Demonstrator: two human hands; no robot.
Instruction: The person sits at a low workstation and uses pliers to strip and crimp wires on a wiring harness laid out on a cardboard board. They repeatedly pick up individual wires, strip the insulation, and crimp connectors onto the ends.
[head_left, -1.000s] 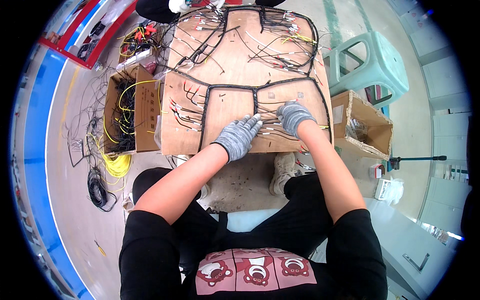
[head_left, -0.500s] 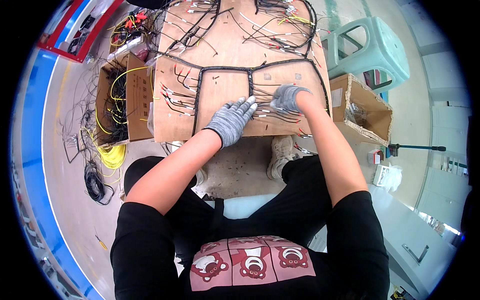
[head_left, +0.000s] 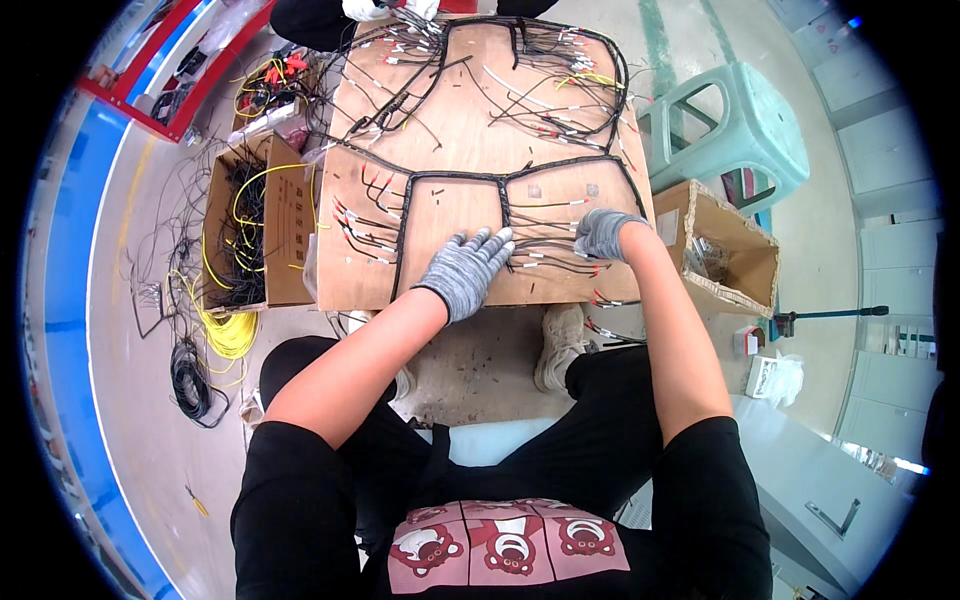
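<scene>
The left hand [head_left: 468, 270], in a grey knitted glove, lies palm down with its fingers stretched out flat, the fingertips beside the near end of the short middle branch [head_left: 504, 200] of a black wiring harness [head_left: 457, 176]. The harness is spread over the wooden worktop [head_left: 455, 225], and its loose wires [head_left: 540, 241] fan rightward from that branch, several with red or white ends.

The right hand [head_left: 605, 235], gloved alike, rests over those wires near the right edge of the worktop. Its grip is curled inward, but I cannot tell whether it pinches a wire (the back of the glove hides the fingertips).

Compared with half a second ago, the right hand is farther right along the wires, leaving a wider stretch of them bare between the two hands. The left hand keeps its place by the branch. The whole view has shifted too: more of the far side shows, and another person's white-gloved hand [head_left: 363, 9] is back in sight at the far left edge of the worktop. The cardboard box of cables [head_left: 290, 235] to the left and the pale green stool [head_left: 755, 130] to the far right stand as before.
</scene>
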